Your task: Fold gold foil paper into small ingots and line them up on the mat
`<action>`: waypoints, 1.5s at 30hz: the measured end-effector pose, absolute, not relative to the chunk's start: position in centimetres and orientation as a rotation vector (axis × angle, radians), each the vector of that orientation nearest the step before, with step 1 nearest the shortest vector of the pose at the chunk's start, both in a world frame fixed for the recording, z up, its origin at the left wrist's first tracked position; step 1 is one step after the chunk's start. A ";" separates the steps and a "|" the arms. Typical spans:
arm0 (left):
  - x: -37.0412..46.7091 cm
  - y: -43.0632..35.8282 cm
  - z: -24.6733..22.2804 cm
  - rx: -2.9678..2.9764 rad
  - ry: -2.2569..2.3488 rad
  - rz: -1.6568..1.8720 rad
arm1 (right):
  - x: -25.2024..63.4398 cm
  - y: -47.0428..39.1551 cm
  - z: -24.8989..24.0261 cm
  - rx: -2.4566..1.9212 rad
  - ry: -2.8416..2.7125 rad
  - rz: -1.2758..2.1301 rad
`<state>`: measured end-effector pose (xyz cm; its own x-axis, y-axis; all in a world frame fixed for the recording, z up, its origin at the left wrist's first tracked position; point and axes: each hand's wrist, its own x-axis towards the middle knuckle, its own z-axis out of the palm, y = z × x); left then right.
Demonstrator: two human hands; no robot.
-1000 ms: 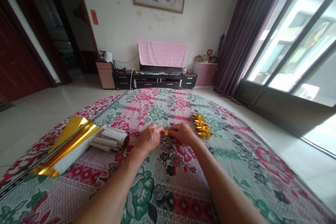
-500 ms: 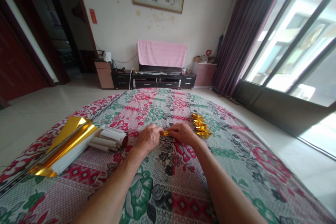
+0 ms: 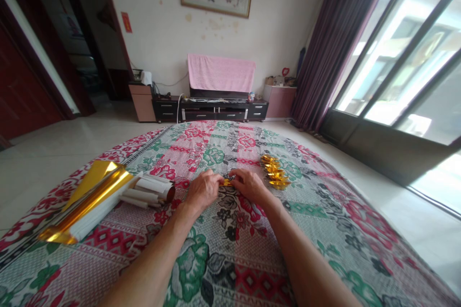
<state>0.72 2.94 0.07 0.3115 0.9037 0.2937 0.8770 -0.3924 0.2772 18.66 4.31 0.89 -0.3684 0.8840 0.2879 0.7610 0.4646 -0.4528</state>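
Note:
Between my two hands is a small piece of gold foil paper (image 3: 226, 183), mostly covered by my fingers. My left hand (image 3: 204, 188) pinches its left end, thumb and fingers closed. At the other end, my right hand (image 3: 249, 185) closes its fingertips on the same piece. Both hands rest low over the patterned cloth (image 3: 223, 211). Just right of my right hand stands a row of several folded gold paper pieces (image 3: 274, 171). To the left lie a stack of gold foil sheets (image 3: 94, 201) and rolled white-backed papers (image 3: 149, 191).
The flowered cloth covers a rounded table. Beyond it stand a low black cabinet (image 3: 223, 110) and a screen draped with a pink cloth (image 3: 220, 73). Purple curtains (image 3: 338, 43) and a large window (image 3: 406, 57) are on the right, a doorway on the left.
The fingers of my right hand have shifted slightly on the gold foil piece, the knuckles a little more raised. My left hand stays almost still.

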 end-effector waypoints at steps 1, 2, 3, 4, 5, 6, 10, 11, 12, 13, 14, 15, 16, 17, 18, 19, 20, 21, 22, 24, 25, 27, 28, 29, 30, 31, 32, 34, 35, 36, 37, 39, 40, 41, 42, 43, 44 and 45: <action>0.7 2.9 0.1 2.487 1.693 0.629 | 18.5 4.1 0.9 -1.380 -2.213 0.318; 0.7 2.9 0.1 2.482 1.691 0.632 | 18.4 4.0 0.9 -1.374 -2.216 0.303; 0.7 2.9 0.2 2.474 1.690 0.635 | 18.3 3.8 0.9 -1.351 -2.229 0.287; 0.8 2.9 0.2 2.465 1.690 0.639 | 18.2 3.7 0.9 -1.319 -2.249 0.273; 0.8 2.9 0.2 2.457 1.689 0.642 | 18.1 3.7 0.8 -1.284 -2.271 0.263; 0.8 2.8 0.3 2.452 1.686 0.642 | 18.1 3.6 0.8 -1.253 -2.289 0.256; 0.7 2.8 0.2 2.458 1.675 0.656 | 17.9 3.7 0.7 -1.247 -2.285 0.254; 0.7 2.8 0.2 2.456 1.676 0.661 | 17.9 3.7 0.7 -1.262 -2.275 0.258; 0.7 2.9 0.1 2.450 1.677 0.666 | 17.9 3.7 0.7 -1.274 -2.265 0.264; 0.8 2.9 0.1 2.441 1.677 0.669 | 18.0 3.7 0.7 -1.281 -2.258 0.272; 0.8 3.0 0.1 2.432 1.676 0.673 | 18.0 3.8 0.7 -1.284 -2.252 0.281; 0.8 3.0 0.0 2.424 1.676 0.678 | 18.0 3.8 0.7 -1.286 -2.247 0.290; 0.7 3.0 0.0 2.416 1.676 0.684 | 18.0 3.8 0.7 -1.288 -2.243 0.297; 0.7 3.0 0.0 2.411 1.674 0.690 | 18.0 3.8 0.6 -1.290 -2.240 0.301; 0.7 3.1 0.0 2.406 1.672 0.697 | 17.9 3.8 0.6 -1.294 -2.235 0.301; 0.7 3.1 -0.1 2.402 1.670 0.705 | 17.9 3.8 0.6 -1.300 -2.231 0.299; 0.7 3.1 -0.1 2.399 1.667 0.710 | 17.9 3.8 0.5 -1.307 -2.225 0.294; 0.7 3.1 -0.1 2.397 1.663 0.714 | 17.8 3.8 0.5 -1.316 -2.219 0.289; 0.7 3.1 -0.1 2.394 1.659 0.716 | 17.8 3.8 0.4 -1.325 -2.212 0.284; 0.7 3.2 -0.1 2.382 1.662 0.718 | 17.7 3.7 0.4 -1.347 -2.197 0.274; 0.7 3.2 -0.1 2.374 1.665 0.716 | 17.7 3.6 0.4 -1.357 -2.193 0.271; 0.7 3.2 0.0 2.365 1.670 0.713 | 17.5 3.5 0.5 -1.375 -2.188 0.268; 0.7 3.2 -0.1 2.366 1.668 0.713 | 17.5 3.4 0.6 -1.380 -2.185 0.265; 0.7 3.2 -0.1 2.370 1.666 0.715 | 17.4 3.4 0.6 -1.384 -2.184 0.263; 0.7 3.3 -0.1 2.374 1.663 0.718 | 17.4 3.3 0.7 -1.388 -2.180 0.258; 0.7 3.3 -0.2 2.378 1.659 0.724 | 17.3 3.3 0.7 -1.393 -2.173 0.253; 0.6 3.3 -0.2 2.382 1.656 0.730 | 17.3 3.3 0.7 -1.397 -2.165 0.251; 0.6 3.4 -0.4 2.388 1.654 0.740 | 17.2 3.3 0.7 -1.405 -2.154 0.256; 0.6 3.4 -0.4 2.391 1.655 0.744 | 17.2 3.3 0.7 -1.406 -2.150 0.260; 0.6 3.5 -0.5 2.395 1.655 0.747 | 17.2 3.3 0.6 -1.405 -2.149 0.264; 0.6 3.5 -0.5 2.398 1.657 0.749 | 17.2 3.3 0.6 -1.404 -2.149 0.267; 0.6 3.6 -0.5 2.407 1.656 0.746 | 17.2 3.4 0.6 -1.406 -2.149 0.273; 0.6 3.6 -0.5 2.410 1.657 0.743 | 17.2 3.4 0.6 -1.410 -2.150 0.276; 0.6 3.6 -0.5 2.413 1.661 0.738 | 17.2 3.4 0.7 -1.415 -2.151 0.279; 0.6 3.6 -0.5 2.415 1.665 0.734 | 17.1 3.4 0.7 -1.420 -2.152 0.281; 0.6 3.6 -0.5 2.416 1.671 0.729 | 17.1 3.5 0.7 -1.426 -2.154 0.281; 0.6 3.6 -0.5 2.416 1.675 0.724 | 17.1 3.5 0.8 -1.431 -2.157 0.282; 0.6 3.6 -0.5 2.417 1.679 0.718 | 17.0 3.6 0.8 -1.434 -2.160 0.283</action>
